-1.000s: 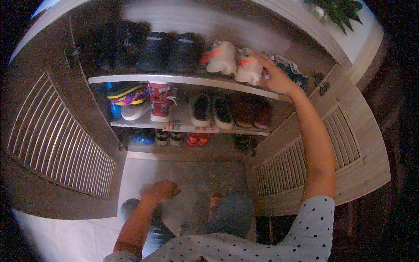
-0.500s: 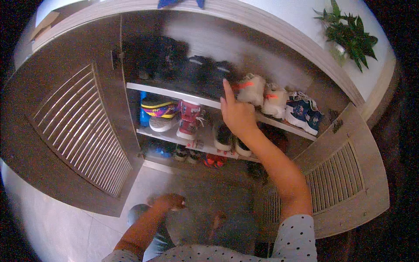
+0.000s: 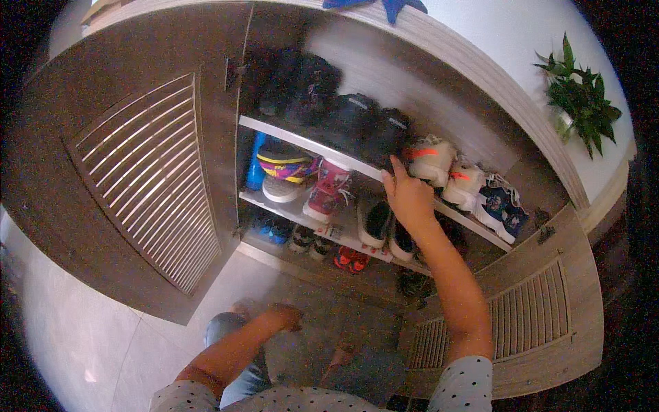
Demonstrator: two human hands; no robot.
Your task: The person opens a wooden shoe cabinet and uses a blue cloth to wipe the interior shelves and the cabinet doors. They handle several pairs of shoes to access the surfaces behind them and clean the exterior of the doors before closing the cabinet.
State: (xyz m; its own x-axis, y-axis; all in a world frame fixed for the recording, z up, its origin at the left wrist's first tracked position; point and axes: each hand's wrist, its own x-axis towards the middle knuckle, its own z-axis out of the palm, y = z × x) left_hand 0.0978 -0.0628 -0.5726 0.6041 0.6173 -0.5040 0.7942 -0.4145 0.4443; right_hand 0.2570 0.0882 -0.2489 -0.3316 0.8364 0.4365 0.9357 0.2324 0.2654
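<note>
My right hand (image 3: 410, 200) reaches up to the edge of the upper shelf (image 3: 322, 146), its index finger stretched out and the other fingers bent, holding nothing visible. Just right of the fingertip stands a pair of beige sneakers with orange marks (image 3: 432, 161); to the left are dark shoes (image 3: 353, 117). Whether the fingertip touches the shelf I cannot tell. My left hand (image 3: 283, 317) hangs low near my knee, loosely curled in shadow, with nothing seen in it. Navy patterned sneakers (image 3: 504, 207) sit at the upper shelf's right end.
Two slatted cabinet doors, left (image 3: 154, 185) and right (image 3: 528, 309), stand open. Lower shelves hold red high-tops (image 3: 328, 191), colourful shoes (image 3: 288, 165), black-and-white shoes (image 3: 375, 223) and small red shoes (image 3: 351, 259). A plant (image 3: 583, 96) and blue star-shaped thing (image 3: 391, 7) are on top.
The view has shifted, so the cabinet sits further right and tilted. My right hand has come lower against the upper shelf, its index finger less upright. My left hand stays low.
</note>
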